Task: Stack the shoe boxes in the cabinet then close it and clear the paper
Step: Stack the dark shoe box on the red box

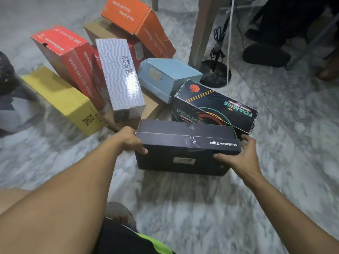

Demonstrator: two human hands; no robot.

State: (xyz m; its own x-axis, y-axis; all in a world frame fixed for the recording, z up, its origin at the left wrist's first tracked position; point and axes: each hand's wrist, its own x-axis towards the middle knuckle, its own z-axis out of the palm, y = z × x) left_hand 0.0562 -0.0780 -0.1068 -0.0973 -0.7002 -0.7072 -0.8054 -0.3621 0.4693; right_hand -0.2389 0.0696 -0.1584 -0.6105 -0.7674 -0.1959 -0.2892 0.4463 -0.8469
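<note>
A dark navy shoe box (185, 143) marked Onitsuka Tiger sits low over the marble floor in front of me. My left hand (131, 140) grips its left end and my right hand (236, 156) grips its right end. Behind it lies a pile of shoe boxes: a black Foamies box (216, 105), a light blue box (168, 77), a white patterned box (119, 74), a red box (67, 57), a yellow box (60, 98) and an orange box (135, 21). Flat brown cardboard (148, 110) lies under them. No cabinet is in view.
A wooden table leg (203, 30) stands at the back right beside a round black stand base (214, 72) with cables. Another person's dark shoe (266, 55) rests at far right. A dark bag (7, 92) lies at the left edge. Marble floor (220, 208) stretches in front.
</note>
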